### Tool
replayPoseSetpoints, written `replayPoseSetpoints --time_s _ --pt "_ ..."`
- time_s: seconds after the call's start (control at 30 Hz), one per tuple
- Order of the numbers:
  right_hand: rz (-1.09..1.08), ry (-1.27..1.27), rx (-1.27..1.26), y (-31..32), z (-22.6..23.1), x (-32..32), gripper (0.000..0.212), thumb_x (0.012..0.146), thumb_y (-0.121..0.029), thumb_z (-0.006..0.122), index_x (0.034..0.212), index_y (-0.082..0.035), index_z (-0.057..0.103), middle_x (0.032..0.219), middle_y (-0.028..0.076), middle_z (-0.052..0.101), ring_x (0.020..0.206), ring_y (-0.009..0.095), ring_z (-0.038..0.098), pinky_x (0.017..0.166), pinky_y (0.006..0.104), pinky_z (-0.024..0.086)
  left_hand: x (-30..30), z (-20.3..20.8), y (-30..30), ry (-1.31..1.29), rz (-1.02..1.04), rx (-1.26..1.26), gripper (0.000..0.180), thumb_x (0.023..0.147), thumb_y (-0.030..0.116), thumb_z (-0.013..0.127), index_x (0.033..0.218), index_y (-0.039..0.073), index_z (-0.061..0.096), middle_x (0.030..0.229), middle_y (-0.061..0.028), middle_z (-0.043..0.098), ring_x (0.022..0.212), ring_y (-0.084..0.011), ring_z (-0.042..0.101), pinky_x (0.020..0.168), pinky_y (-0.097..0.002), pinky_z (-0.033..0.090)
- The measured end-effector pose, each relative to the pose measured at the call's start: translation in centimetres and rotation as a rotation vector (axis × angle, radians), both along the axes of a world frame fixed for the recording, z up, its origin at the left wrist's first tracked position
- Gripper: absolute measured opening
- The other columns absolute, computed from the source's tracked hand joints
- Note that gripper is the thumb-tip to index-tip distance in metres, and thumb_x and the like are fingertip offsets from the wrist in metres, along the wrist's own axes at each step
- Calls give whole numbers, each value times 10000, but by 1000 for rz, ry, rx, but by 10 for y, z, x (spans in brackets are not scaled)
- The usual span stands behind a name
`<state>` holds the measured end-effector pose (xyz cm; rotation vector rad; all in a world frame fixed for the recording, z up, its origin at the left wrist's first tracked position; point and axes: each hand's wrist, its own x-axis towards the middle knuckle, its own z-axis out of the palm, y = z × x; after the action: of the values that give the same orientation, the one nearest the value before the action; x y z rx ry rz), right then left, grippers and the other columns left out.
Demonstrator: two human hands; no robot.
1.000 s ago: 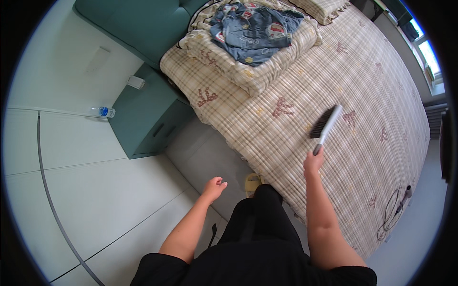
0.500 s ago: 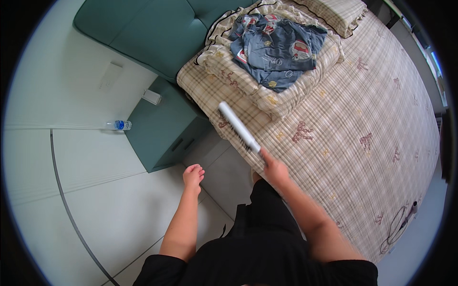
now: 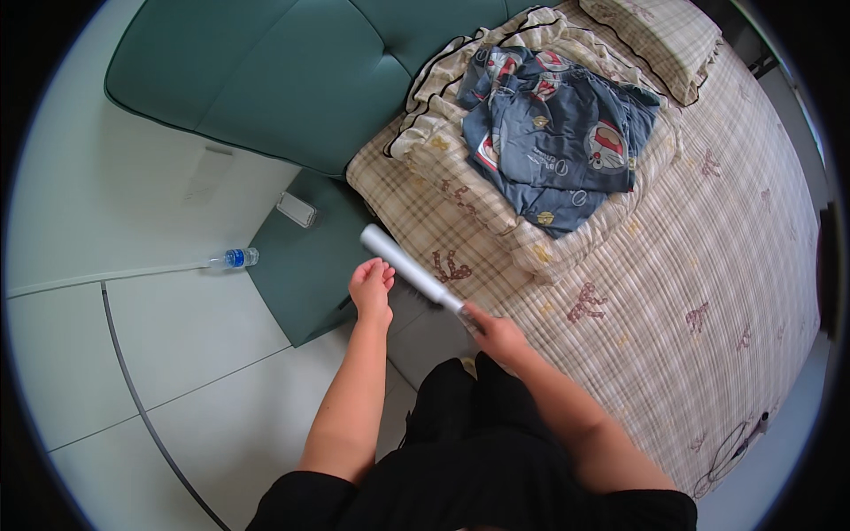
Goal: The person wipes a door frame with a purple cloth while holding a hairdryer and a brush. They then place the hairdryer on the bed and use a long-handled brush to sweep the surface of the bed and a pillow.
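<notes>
Silver-grey and smooth along its long back, the brush [image 3: 403,264] looks slightly blurred on my feed. Head view, the only one I have. Its head is a narrow bar with a rounded far end; dark bristles [image 3: 416,296] show along the underside, and the neck tapers into a darker handle [image 3: 465,311]. I place it just off the side of the bed [image 3: 646,372], slanting across the gap between the bed and the green nightstand [image 3: 301,274].

Right hand [image 3: 498,337], at the bed's edge: fingers wrapped around the handle. Left hand [image 3: 373,288], off the same side of the bed: released, fingers loosely bent, nothing visible in it. It lies just beside the brush head; contact I cannot tell.

On the bed, by the green headboard [image 3: 257,71]: folded plaid bedding [image 3: 496,212] under a rumpled blue printed cloth [image 3: 558,133]. Past the bed's side, on the nightstand: a small white-edged object [image 3: 297,210]. Near its back edge: a blue-labelled bottle [image 3: 237,258].
</notes>
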<state>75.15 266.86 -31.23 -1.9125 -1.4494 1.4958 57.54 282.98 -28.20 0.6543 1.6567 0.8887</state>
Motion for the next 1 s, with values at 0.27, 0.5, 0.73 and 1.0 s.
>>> replayPoseSetpoints --time_s 0.27,0.5,0.73,1.0 --pt "-1069 -93 455 -32 -10 140 575 778 -14 554 1304 -138 358 887 73 583 643 109 533 537 239 432 47 -35 39 -137 -197 -368 505 760 307 656 1135 65 420 1073 -111 491 889 -219 512 755 -353 438" --pt "-2006 118 221 -65 -34 198 529 791 -19 494 1280 -146 338 574 1 420 384 86 366 322 224 296 124 -109 58 -122 -304 -576 774 692 462 680 1270 88 325 1289 -154 327 1103 -323 390 988 -483 200" --pt "-1264 -394 36 -83 -70 88 629 716 9 496 1309 -118 330 1056 155 552 961 244 541 805 301 419 170 -123 62 -604 -215 -647 653 675 565 623 1179 178 471 1219 -28 458 1107 -279 424 946 -507 275" --pt "-1530 -490 272 -85 -43 71 583 739 -39 555 1286 -50 355 1027 155 580 865 194 577 748 287 444 178 -80 78 -948 -516 -549 593 753 509 530 1221 155 443 1221 -29 476 1120 -275 432 936 -479 318"
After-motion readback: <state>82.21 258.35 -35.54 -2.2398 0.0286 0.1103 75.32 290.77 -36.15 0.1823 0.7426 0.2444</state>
